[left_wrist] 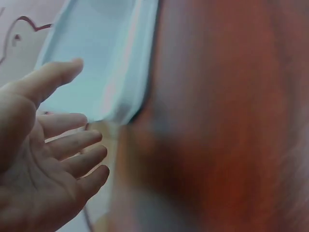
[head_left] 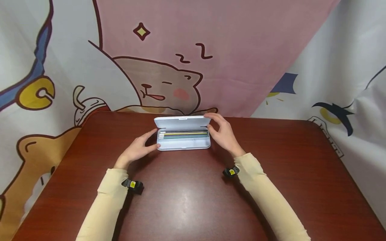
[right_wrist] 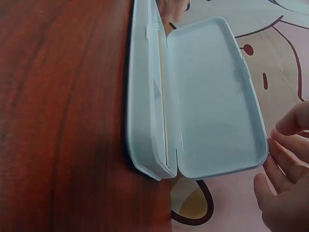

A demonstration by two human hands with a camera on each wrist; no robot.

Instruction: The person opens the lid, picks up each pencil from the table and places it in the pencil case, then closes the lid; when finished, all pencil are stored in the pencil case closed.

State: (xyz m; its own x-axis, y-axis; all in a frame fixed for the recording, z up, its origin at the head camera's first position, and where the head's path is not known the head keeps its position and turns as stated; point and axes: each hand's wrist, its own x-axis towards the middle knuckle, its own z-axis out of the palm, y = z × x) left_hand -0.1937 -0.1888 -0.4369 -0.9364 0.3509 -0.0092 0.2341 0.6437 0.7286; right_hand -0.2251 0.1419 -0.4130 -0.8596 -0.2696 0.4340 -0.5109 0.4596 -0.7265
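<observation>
A white pencil case point(head_left: 184, 144) lies on the table with its hinged lid point(head_left: 183, 124) raised at the back. Several pencils point(head_left: 184, 134), dark, yellow and green with pale ends, are lined up inside. At the case's left end is my left hand point(head_left: 137, 149), its thumb by the front corner and its fingers extended along the side. My right hand point(head_left: 223, 134) touches the lid's upper right corner with its fingertips. In the right wrist view, the fingers point(right_wrist: 285, 164) of that hand meet the edge of the lid point(right_wrist: 217, 96).
The case stands near the far edge of a dark red-brown wooden table point(head_left: 181, 194). Behind it hangs a curtain point(head_left: 241, 50) printed with cartoon animals. Each wrist wears a small black camera, such as the left one point(head_left: 137, 186).
</observation>
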